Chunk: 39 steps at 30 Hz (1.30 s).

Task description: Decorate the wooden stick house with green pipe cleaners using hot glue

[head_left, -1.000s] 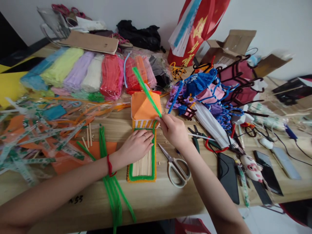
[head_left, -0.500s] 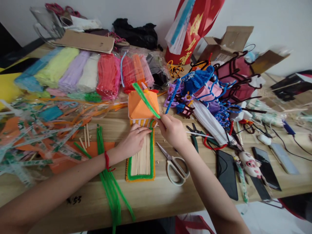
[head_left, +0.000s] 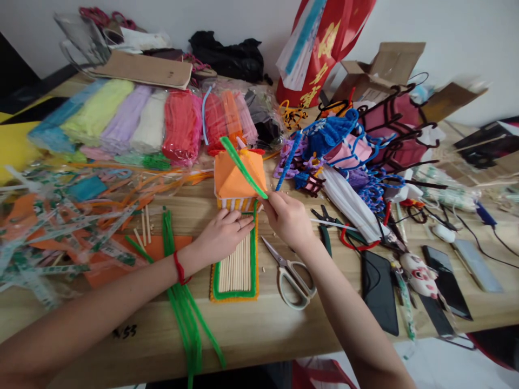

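A green pipe cleaner [head_left: 244, 170] slants up and left from my right hand [head_left: 291, 219], which pinches it near its lower end. My left hand [head_left: 223, 235] lies with fingers stretched over the upper part of a panel of wooden sticks [head_left: 235, 270]. Green pipe cleaner [head_left: 253, 259] edges this panel, with an orange border outside it. Behind the panel stands a small house with an orange roof [head_left: 239, 175] and yellow-and-white striped wall. Scissors [head_left: 290, 278] with pale handles lie right of the panel. A bundle of green pipe cleaners [head_left: 184, 319] passes under my left forearm.
Bagged pipe cleaners [head_left: 146, 121] in several colours line the back left. Plastic strips [head_left: 101, 227] are heaped at left. Blue and pink craft pieces [head_left: 344, 146], pliers [head_left: 324, 229] and phones [head_left: 379, 292] lie at right. A red bag [head_left: 316, 59] stands behind.
My left hand's fingers have gone from a pinch at the green edging to lying flatter across the sticks. My right hand still holds the pipe cleaner in nearly the same place.
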### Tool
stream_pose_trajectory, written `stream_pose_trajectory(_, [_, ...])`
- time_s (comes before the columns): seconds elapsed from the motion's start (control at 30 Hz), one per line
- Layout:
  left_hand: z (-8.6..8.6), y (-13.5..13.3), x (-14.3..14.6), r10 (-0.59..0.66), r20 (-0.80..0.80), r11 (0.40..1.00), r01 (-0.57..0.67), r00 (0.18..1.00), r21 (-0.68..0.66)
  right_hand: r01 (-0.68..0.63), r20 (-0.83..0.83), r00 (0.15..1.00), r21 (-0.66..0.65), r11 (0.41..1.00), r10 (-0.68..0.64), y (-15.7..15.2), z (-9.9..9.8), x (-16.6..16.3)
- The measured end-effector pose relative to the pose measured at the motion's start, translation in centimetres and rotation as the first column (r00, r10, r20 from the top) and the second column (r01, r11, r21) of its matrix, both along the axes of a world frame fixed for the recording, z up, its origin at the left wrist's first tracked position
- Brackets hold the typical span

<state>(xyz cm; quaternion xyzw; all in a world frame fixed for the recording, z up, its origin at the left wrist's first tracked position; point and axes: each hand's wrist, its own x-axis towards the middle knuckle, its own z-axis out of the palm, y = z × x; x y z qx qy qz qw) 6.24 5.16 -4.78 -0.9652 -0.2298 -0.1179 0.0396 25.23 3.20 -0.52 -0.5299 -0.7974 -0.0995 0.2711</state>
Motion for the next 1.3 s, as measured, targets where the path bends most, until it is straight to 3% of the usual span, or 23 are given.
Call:
stream_pose_trajectory(0.13, [0.5,-0.1,0.2,0.008,-0.036,1.000,-0.008,0.999,0.002,0.005,-0.007,1.000,-0.011,1.000,-0.005,-0.1,0.0,0.0])
stream_pose_trajectory(0.37, [0.5,0.2,0.1,0.025,-0.004,0.992,-0.025,1.000,-0.126,0.025,-0.003,1.000,-0.048,0.999,-0.025,-0.4,0.1,-0.1])
stream_pose_trajectory(0.6, [0.4,0.2,0.1,0.028,-0.010,0.984,-0.029,1.000,-0.178,0.028,-0.192,0.980,-0.115,0.993,-0.050,-0.9,0.1,-0.3])
stream_pose_trajectory(0.8, [0.3,0.4,0.0,0.061,0.044,0.955,-0.046,0.997,-0.292,0.078,-0.192,0.976,-0.134,0.988,-0.103,-1.9,0.4,-0.3])
stream_pose_trajectory(1.3, [0.4,0.5,0.3,0.072,0.038,0.953,-0.057,0.997,-0.298,0.113,-0.163,0.977,-0.127,0.985,-0.134,-2.6,-0.2,-0.6])
